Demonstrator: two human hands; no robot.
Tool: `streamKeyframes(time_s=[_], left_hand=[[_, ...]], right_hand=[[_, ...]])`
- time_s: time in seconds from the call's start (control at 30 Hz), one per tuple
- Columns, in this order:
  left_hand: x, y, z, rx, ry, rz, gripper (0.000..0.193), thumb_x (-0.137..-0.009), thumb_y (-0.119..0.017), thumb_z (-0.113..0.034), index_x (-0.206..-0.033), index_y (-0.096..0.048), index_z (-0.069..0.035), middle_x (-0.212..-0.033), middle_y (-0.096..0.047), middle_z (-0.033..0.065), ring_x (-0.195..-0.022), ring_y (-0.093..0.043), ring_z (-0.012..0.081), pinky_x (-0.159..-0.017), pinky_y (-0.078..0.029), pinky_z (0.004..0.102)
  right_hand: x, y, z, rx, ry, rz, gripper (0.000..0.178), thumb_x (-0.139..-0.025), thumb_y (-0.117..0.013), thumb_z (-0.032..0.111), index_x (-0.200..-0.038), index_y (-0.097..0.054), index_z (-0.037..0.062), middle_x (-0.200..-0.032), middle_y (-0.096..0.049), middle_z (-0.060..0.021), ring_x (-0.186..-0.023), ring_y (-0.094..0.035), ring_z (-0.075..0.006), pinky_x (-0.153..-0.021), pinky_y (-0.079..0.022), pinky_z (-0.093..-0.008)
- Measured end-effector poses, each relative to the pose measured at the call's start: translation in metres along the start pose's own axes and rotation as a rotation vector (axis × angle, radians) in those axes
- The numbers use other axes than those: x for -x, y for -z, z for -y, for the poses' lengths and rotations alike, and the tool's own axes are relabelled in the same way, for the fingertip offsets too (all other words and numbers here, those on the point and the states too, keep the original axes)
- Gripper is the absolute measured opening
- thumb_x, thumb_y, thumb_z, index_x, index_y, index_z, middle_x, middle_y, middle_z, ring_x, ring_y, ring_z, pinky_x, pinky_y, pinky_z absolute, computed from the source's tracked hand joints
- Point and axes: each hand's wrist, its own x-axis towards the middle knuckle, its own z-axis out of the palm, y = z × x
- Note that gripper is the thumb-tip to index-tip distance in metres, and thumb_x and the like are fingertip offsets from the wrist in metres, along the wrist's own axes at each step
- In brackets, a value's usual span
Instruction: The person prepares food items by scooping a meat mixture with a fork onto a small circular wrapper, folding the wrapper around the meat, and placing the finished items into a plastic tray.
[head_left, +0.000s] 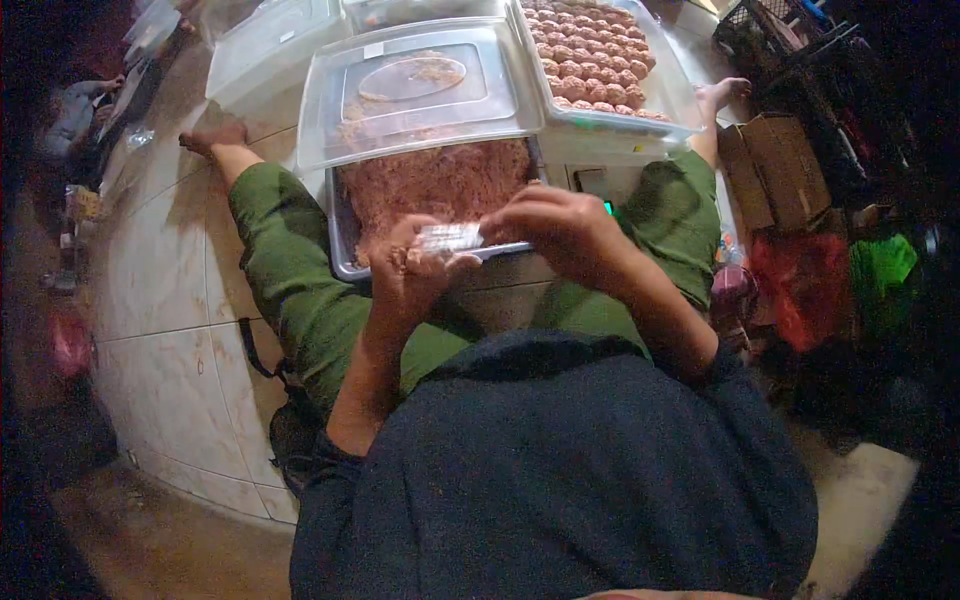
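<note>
My left hand (408,278) is closed round a small white printed packet (450,238), blurred and bright, above the near edge of a tray. A brown crumbly lump shows at the fingers of that hand. From the right, my right hand (560,225) reaches over with bent fingers, its fingertips pinched at the packet's right end. Beneath both hands, a grey-rimmed tray (338,240) holds a reddish-brown, meat-like mass (435,185) pressed flat. A clear plastic lid (330,100) lies over the tray's far part.
At the far right, a clear tub (680,95) holds rows of reddish-brown balls (590,55). Another translucent box (265,60) stands at the far left. My green-trousered legs flank the tray on a tiled floor (150,270). Cardboard (775,170) and red (800,285) and green bags (880,262) lie right.
</note>
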Motion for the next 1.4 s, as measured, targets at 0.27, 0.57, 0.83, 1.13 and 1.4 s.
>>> streamKeyframes(time_s=[0.27, 0.57, 0.83, 1.13, 1.4], left_hand=[[-0.010, -0.001, -0.018, 0.207, 0.099, -0.232, 0.107, -0.061, -0.074, 0.006, -0.139, -0.002, -0.009, -0.075, -0.054, 0.0050, -0.065, -0.052, 0.0098, -0.064, -0.048, 0.0230], [-0.006, 0.030, -0.014, -0.060, 0.048, -0.292, 0.102, -0.061, -0.076, 0.003, -0.138, -0.010, -0.006, -0.073, -0.056, 0.0028, -0.068, -0.053, 0.0092, -0.068, -0.045, 0.0221], [-0.011, 0.018, -0.010, -0.005, 0.004, -0.243, 0.104, -0.066, -0.074, 0.001, -0.139, 0.000, -0.008, -0.082, -0.055, 0.0052, -0.069, -0.052, 0.0110, -0.070, -0.046, 0.0240], [-0.013, 0.013, 0.006, -0.105, 0.037, -0.148, 0.039, -0.077, -0.067, -0.025, -0.101, -0.052, 0.001, -0.080, -0.056, 0.0066, -0.072, -0.055, 0.0131, -0.065, -0.045, 0.0241], [-0.008, 0.006, -0.009, -0.227, 0.072, -0.171, 0.018, -0.074, -0.067, -0.015, -0.082, -0.056, -0.003, -0.072, -0.057, 0.0006, -0.068, -0.052, 0.0075, -0.061, -0.044, 0.0226]], right_hand=[[-0.027, -0.029, -0.112, 0.462, -0.339, 0.199, 0.018, -0.082, -0.053, 0.012, -0.096, -0.061, 0.0047, -0.084, -0.062, -0.0151, -0.080, -0.062, -0.0255, -0.071, -0.047, -0.0370], [-0.031, -0.114, -0.159, 0.281, -0.059, 0.274, 0.015, -0.079, -0.054, 0.019, -0.078, -0.061, 0.0054, -0.067, -0.059, -0.0106, -0.062, -0.059, -0.0278, -0.054, -0.047, -0.0361], [-0.043, -0.021, -0.099, -0.105, -0.287, 0.438, 0.021, -0.073, -0.066, 0.009, -0.093, -0.064, 0.0018, -0.082, -0.066, -0.0102, -0.069, -0.061, -0.0121, -0.063, -0.049, -0.0276], [-0.036, 0.014, -0.025, -0.558, -0.120, 0.237, 0.015, -0.077, -0.062, 0.005, -0.091, -0.064, -0.0001, -0.081, -0.065, -0.0049, -0.071, -0.059, -0.0111, -0.064, -0.049, -0.0270], [-0.028, 0.033, 0.020, 0.267, 0.018, 0.162, 0.011, -0.073, -0.064, 0.011, -0.084, -0.066, 0.0099, -0.081, -0.064, -0.0098, -0.067, -0.062, -0.0258, -0.060, -0.050, -0.0332]])
